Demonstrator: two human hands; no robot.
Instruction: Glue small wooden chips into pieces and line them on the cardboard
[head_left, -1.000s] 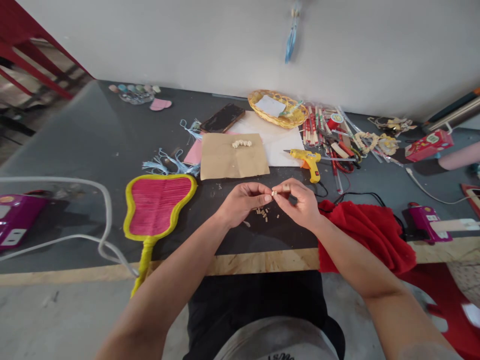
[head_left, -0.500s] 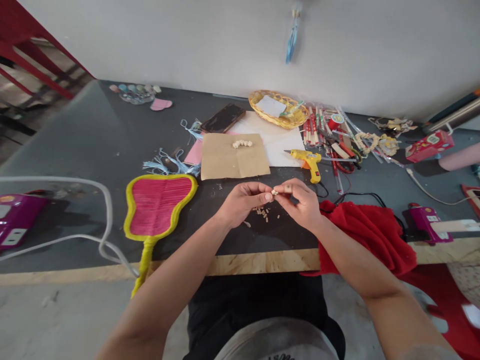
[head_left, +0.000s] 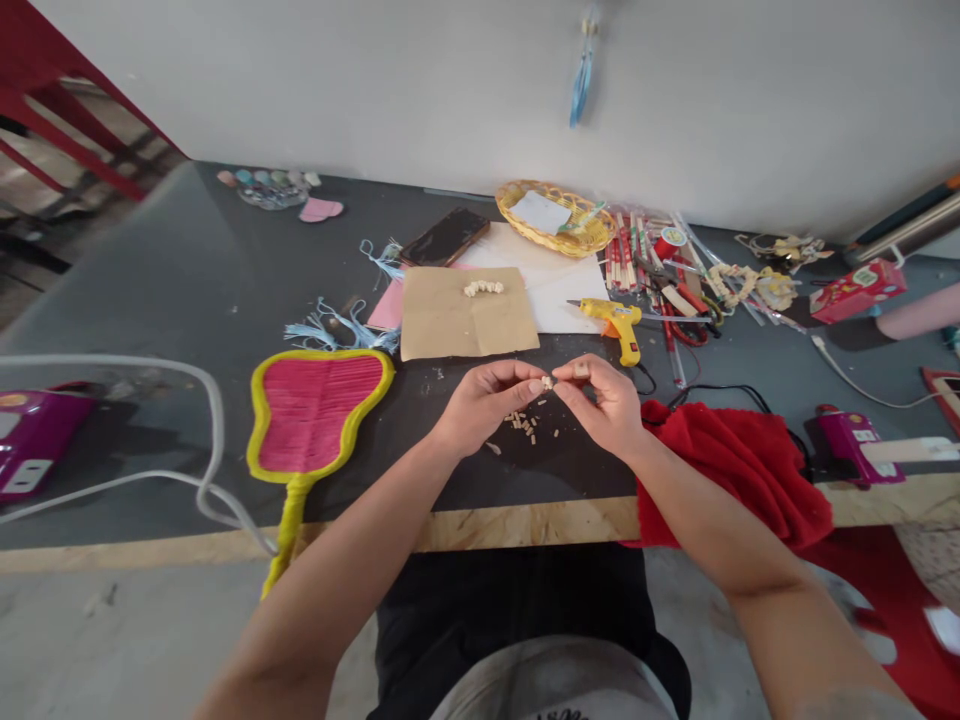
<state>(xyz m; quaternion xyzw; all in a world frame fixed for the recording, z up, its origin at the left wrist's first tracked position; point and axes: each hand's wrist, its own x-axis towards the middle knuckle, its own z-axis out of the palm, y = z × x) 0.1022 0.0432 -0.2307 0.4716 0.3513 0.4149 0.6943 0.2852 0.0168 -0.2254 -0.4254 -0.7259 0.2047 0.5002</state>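
Observation:
My left hand (head_left: 486, 402) pinches a small pale, knobbly wooden piece (head_left: 547, 383) between thumb and fingertips. From the other side, the thumb and finger of my right hand (head_left: 606, 408) close on the same piece. Another tiny beige bit (head_left: 581, 369) shows at the right hand's fingers. Under the hands, several small light-brown wooden bits (head_left: 527, 428) lie scattered on the dark tabletop. Beyond them, a curved row of joined pale pieces (head_left: 484, 288) rests on a sheet of brown paper (head_left: 469, 325).
A yellow glue gun (head_left: 616, 322) lies right of the paper. Behind it are a wicker basket (head_left: 517, 225) and bundled sticks (head_left: 626, 255). A pink, yellow-edged fan (head_left: 307, 415) sits left, a red cloth (head_left: 739, 460) right. A phone (head_left: 446, 237) lies at the back.
The right thumb and fingers have shifted slightly around the small piece, the thumb now straighter against it. The left hand keeps its pinch, and the table items look unchanged.

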